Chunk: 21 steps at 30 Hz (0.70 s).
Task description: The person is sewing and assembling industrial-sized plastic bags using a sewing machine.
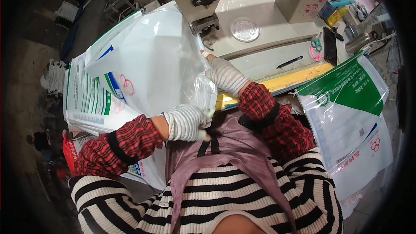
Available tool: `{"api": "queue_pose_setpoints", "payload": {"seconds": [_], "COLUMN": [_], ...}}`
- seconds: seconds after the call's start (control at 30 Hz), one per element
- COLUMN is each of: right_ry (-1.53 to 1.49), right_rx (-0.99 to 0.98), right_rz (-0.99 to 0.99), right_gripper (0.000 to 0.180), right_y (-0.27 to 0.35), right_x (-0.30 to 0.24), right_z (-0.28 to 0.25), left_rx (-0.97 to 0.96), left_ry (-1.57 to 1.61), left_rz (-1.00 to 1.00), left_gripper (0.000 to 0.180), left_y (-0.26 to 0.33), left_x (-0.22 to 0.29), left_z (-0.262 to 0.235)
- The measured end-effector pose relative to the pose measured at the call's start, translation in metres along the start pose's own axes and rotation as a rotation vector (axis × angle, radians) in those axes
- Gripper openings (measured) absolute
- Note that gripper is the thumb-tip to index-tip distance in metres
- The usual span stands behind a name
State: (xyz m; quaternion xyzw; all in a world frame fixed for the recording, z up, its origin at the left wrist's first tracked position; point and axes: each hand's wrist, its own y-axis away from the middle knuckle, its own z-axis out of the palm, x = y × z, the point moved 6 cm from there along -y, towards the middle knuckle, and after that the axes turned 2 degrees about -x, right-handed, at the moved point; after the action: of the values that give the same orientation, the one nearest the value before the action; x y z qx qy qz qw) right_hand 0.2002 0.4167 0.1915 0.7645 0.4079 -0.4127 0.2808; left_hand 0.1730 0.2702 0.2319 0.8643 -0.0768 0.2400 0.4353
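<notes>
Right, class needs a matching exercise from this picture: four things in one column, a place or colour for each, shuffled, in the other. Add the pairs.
Column one
1. left hand
2. right hand
3. black pen
4. hanging sack at the far right

Column two
A. on the white tabletop in front of the sewing machine
B. farther from the machine, beside the lower part of the large white sack
C. marked with a broad green panel
D. nearer the machine, at the large white sack's edge

Pairs: 1-B, 2-D, 3-A, 4-C

This looks like a sewing workshop, with its heavy industrial sewing machine (299, 6) and printed white sacks (143, 52).
</notes>
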Motion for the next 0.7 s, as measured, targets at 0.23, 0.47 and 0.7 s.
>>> {"api": "queue_pose_setpoints", "payload": {"seconds": [0.23,0.47,0.7], "right_ry": [0.133,-0.041,0.458], "right_rx": [-0.128,-0.067,-0.144], "right_rz": [0.285,0.178,0.311], "right_gripper": [0.063,0.061,0.065], "right_y": [-0.007,0.030,0.012], "right_x": [0.045,0.018,-0.012], "right_z": [0.041,0.054,0.025], "left_rx": [0.010,0.216,0.272], "left_ry": [-0.956,-0.825,-0.582], "left_rz": [-0.297,0.575,-0.047], "left_gripper": [0.023,0.015,0.022], "left_y": [0.027,0.000,0.046], "left_x": [0.001,0.081,0.073], "left_z": [-0.062,0.034,-0.099]}}
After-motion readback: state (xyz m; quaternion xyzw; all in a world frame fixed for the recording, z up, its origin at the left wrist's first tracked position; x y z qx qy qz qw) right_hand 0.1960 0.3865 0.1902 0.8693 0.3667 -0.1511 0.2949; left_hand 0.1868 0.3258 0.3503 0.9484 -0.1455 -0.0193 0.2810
